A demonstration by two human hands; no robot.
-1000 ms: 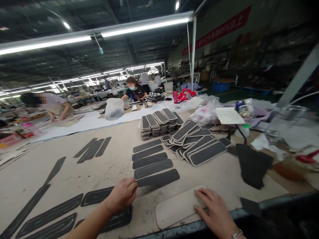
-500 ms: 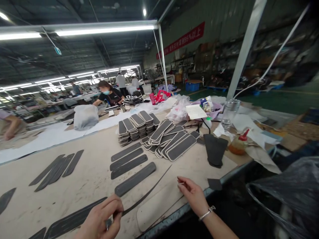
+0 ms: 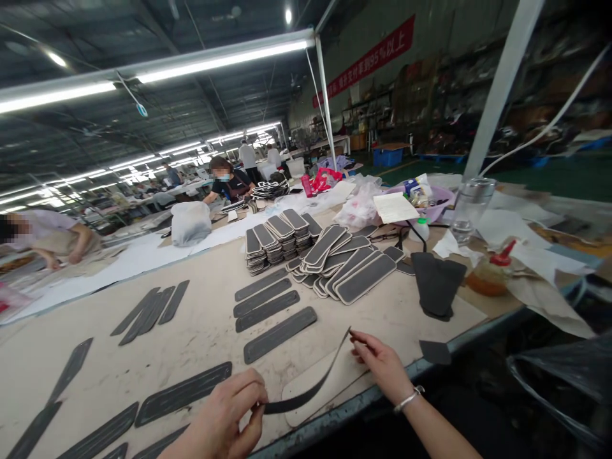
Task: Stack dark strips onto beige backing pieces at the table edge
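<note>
A dark grey strip (image 3: 313, 386) hangs bent in the air, seen edge-on, between my two hands. My left hand (image 3: 229, 421) pinches its near end low at the table's front edge. My right hand (image 3: 380, 363) holds its far end with the fingertips. Under the strip a cream oblong pad (image 3: 306, 398) lies on the beige table (image 3: 201, 331). Three more dark strips (image 3: 272, 306) lie in a row just beyond, and a longer one (image 3: 184, 392) lies to the left of my left hand.
Stacks of grey-faced cream pads (image 3: 325, 255) fill the table's middle right. Dark fabric pieces (image 3: 435, 284), a glue bottle (image 3: 492, 271), a clear jar (image 3: 471, 207), papers and bags lie to the right. Long dark strips (image 3: 148, 309) lie left. Other people (image 3: 229, 182) work at far tables.
One second ago my left hand held a strip flat on the table and my right lay on the cream pad. Now both hands hold the strip lifted and bent. The view swung right.
</note>
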